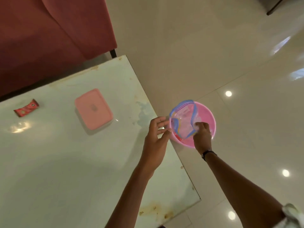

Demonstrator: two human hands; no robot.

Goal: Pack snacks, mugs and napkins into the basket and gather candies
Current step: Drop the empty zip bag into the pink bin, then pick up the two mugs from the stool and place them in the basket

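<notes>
Packing step: our right hand (202,137) pinched a zip bag (183,120) into the pink basket (209,116), left hand (155,140) spread; next, we judged, release.

pale glass-topped table (65,162) with rusty stains along the edges, got a pink lidded box (93,109) sitting near the middle and a red snack wrapper (26,108) off to its left, well apart. glossy cream tile floor (230,63) beside it
</notes>
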